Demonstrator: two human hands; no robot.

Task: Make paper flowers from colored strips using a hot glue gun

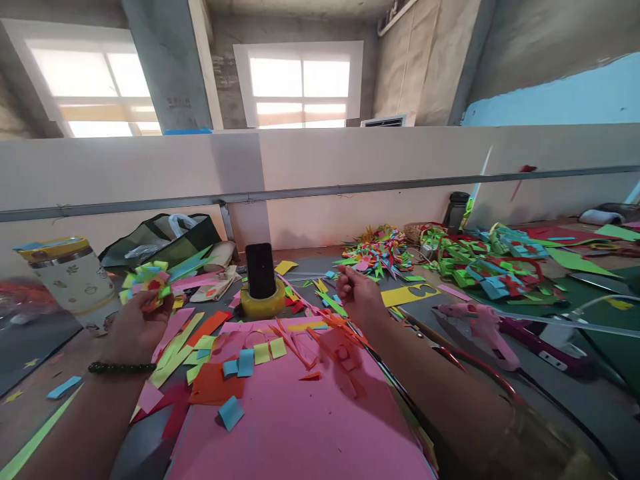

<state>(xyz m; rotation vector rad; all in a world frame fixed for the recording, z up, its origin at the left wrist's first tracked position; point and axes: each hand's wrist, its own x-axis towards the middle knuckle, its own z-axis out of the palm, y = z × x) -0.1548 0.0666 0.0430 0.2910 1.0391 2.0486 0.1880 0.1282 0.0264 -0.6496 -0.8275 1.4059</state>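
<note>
My left hand (140, 323), a dark beaded bracelet at its wrist, is closed around a small paper flower (143, 277) with yellow, green and blue petals and a red middle. It is raised at the left, in front of a white tumbler (75, 283). My right hand (360, 297) hovers past the far right corner of a pink paper sheet (305, 427). Its fingers are curled together, and whatever they may pinch is too small to make out. Blue and yellow paper squares (245, 363) lie on the sheet, beside orange strips (295, 347) and an orange piece (210, 387).
A phone (261, 270) leans upright in a tape roll (263, 303). To the right lie a pink glue gun (485, 327), a purple power strip (545, 347) and red-handled scissors (480, 367). Paper-craft heaps (377, 250) fill the back right; a dark bag (160, 243) stands back left.
</note>
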